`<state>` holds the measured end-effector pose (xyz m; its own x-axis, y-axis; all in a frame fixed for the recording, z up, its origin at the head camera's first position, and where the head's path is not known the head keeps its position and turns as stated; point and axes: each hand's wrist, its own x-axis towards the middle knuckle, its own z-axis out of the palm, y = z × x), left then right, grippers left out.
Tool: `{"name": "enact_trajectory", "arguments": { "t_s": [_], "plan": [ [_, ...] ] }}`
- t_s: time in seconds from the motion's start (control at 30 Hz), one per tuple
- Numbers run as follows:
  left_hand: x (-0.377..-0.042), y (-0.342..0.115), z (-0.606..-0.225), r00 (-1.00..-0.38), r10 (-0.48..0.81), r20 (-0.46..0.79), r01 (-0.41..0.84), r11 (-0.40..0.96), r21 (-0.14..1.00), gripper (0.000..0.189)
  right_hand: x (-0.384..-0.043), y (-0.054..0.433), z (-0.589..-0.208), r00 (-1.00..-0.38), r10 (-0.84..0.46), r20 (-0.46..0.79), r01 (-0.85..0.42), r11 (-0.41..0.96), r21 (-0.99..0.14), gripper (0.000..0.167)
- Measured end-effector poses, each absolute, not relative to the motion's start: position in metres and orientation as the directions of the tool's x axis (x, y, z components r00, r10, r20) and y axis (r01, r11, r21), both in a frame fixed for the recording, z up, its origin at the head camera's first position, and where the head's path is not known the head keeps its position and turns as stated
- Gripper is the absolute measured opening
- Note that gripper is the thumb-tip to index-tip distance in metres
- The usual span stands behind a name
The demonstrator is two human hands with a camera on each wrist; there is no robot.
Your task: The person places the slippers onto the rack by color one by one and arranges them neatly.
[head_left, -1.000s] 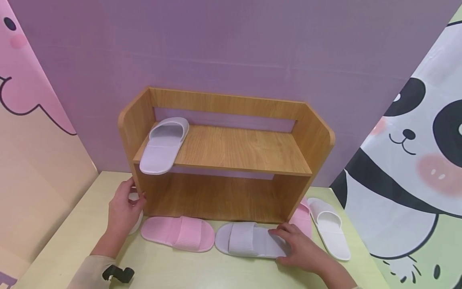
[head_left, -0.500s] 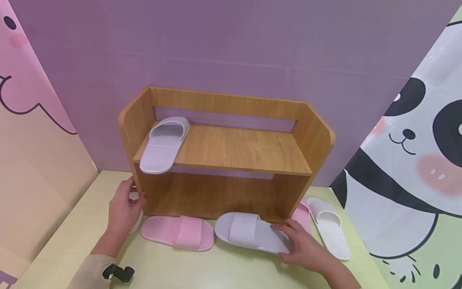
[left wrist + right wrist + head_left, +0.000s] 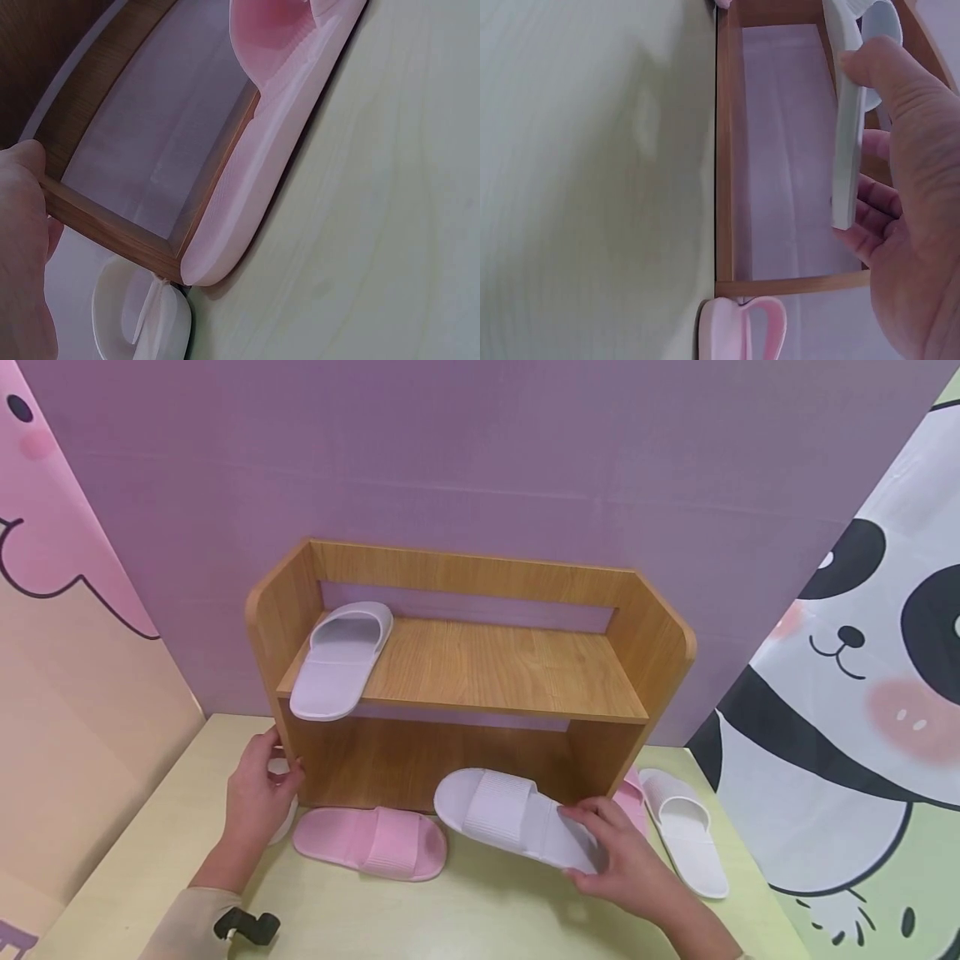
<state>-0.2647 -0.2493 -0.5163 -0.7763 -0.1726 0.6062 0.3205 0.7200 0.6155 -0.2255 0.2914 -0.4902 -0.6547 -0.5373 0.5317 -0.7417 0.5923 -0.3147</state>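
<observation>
Pinching the pale slipper (image 3: 519, 820) by its heel (image 3: 570, 845), the right hand (image 3: 626, 864) probably finds it light, bendable, while the left hand (image 3: 257, 789) grips the rack (image 3: 495, 668).

Left sleeve (image 3: 187, 927), toward the table's (image 3: 112, 877) left edge: light beige, plain, ends at the wrist. Black fitting (image 3: 258, 930) at the cuff: small, chunky, lobed. Left hand (image 3: 253, 795) and right hand (image 3: 618, 862) bare. Right sleeve (image 3: 743, 957): pale sliver only.
</observation>
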Motion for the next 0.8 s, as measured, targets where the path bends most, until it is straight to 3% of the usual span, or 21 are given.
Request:
{"name": "enact_trajectory", "arguments": {
  "t_s": [0.37, 0.6, 0.8],
  "plan": [
    [-0.266, -0.249, -0.518, -0.763, -0.179, 0.621, 0.332, 0.717, 0.614, 0.065, -0.223, 0.280, -0.475, -0.652, -0.511, 0.560, -0.737, 0.601, -0.310, 0.080],
    [-0.265, -0.248, -0.517, -0.765, -0.185, 0.616, 0.330, 0.709, 0.623, 0.066, -0.225, 0.270, -0.466, -0.608, -0.522, 0.598, -0.780, 0.534, -0.326, 0.082],
    [-0.264, -0.246, -0.515, -0.781, -0.194, 0.594, 0.316, 0.698, 0.643, 0.064, -0.224, 0.262, -0.459, -0.605, -0.510, 0.612, -0.782, 0.528, -0.333, 0.083]
  ]
}}
